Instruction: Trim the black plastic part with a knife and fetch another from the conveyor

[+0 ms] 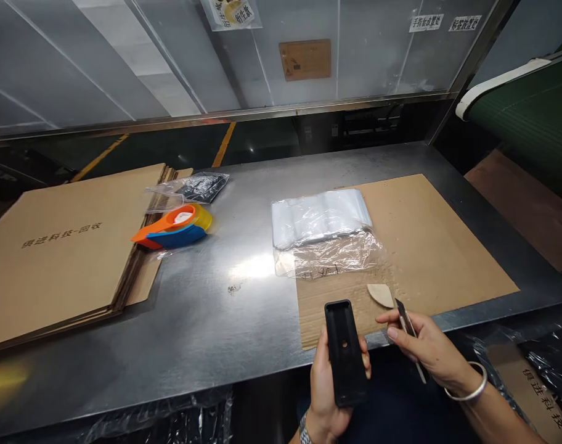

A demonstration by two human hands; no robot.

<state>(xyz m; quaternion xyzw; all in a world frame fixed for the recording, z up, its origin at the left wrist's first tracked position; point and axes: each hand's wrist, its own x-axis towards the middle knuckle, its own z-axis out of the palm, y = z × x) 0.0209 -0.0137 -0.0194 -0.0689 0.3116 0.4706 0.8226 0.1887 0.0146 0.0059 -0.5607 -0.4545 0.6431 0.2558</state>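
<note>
Black case (347,370) in the curled left hand (322,390), slim cutter (403,317) in the pinching right hand (429,346).

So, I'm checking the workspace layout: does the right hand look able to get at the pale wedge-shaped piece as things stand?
Probably yes: the pale wedge-shaped piece lies close to the right hand on the cardboard sheet, nothing visibly blocking it, though that hand holds a slim knife-like tool.
</note>
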